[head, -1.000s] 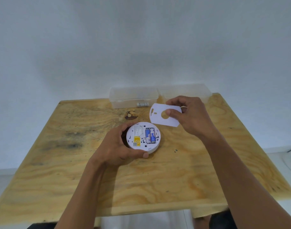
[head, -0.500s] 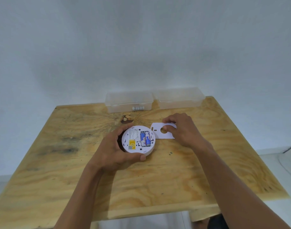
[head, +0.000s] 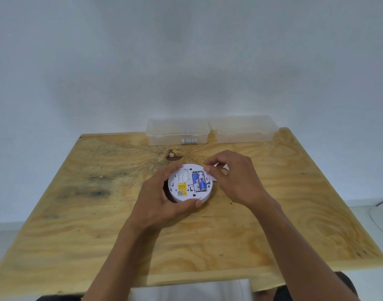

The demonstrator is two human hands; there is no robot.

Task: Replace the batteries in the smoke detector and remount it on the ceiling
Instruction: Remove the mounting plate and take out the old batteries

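Observation:
The round white smoke detector [head: 182, 197] lies back side up on the wooden table [head: 99, 224]. Its open compartment shows two blue batteries [head: 198, 180] side by side, with a yellow sticker [head: 182, 189] to their left. My left hand [head: 158, 203] grips the detector's left and near rim. My right hand [head: 232, 177] hovers at the detector's right edge, fingertips over the batteries' far end. The flat white mounting plate [head: 216, 172] lies on the table under my right hand, mostly hidden by it; whether the fingers still hold it I cannot tell.
Two clear plastic boxes stand at the table's far edge: the left box [head: 177, 131] holds a few small batteries [head: 189, 141], the right box [head: 245, 130] looks empty. A dark knot [head: 173, 155] marks the wood just behind the detector. A white wall rises behind the table.
My right hand lowered the white plate from the air onto the table beside the detector, then moved left to the battery compartment. My left hand kept its grip on the detector.

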